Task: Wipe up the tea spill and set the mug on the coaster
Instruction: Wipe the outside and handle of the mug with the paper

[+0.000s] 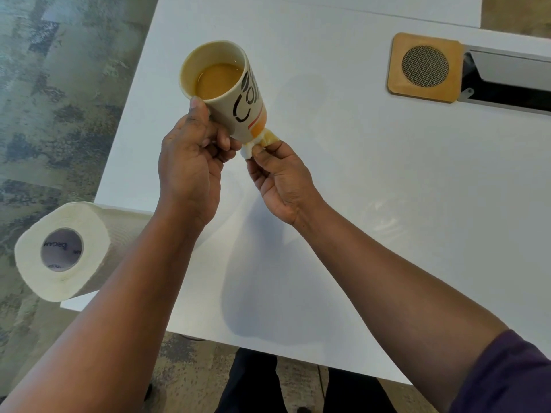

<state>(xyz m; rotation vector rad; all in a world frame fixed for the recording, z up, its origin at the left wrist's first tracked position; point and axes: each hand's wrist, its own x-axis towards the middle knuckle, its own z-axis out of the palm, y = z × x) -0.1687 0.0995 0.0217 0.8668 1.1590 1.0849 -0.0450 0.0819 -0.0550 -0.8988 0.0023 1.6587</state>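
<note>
- A paper roll (61, 251) lies on its side at the lower left of the frame, on the table's left edge, its cardboard core facing the camera and part of it hanging past the edge.
- The white table (387, 204) fills the centre and right of the frame; patterned floor shows along the left side and at the bottom.
- The left hand (190, 162), left of centre, grips the cup (226, 87) low on its wall, thumb up along the near side and fingers curled round the base.
- The cup is held up off the table in the upper middle of the frame and tilted, rim toward the upper left. It is a pale paper cup with dark lettering, and holds milky tea well below the rim.
- The right hand (280, 177), just right of the left one, pinches a small wad (262, 141) of paper between thumb and fingertips and presses it against the cup's bottom edge. The wad is white at its near end and stained tea-brown where it meets the cup.
- Faint wet streaks (384, 216) shine on the table right of centre.
- The coaster (425, 67), a square wooden one with a round mesh centre, lies flat at the upper right, well apart from the cup.
- A grey slot (507, 81) in the table touches the coaster's right side.
- A dark sleeve (507, 377) covers the right upper arm at the lower right.
</note>
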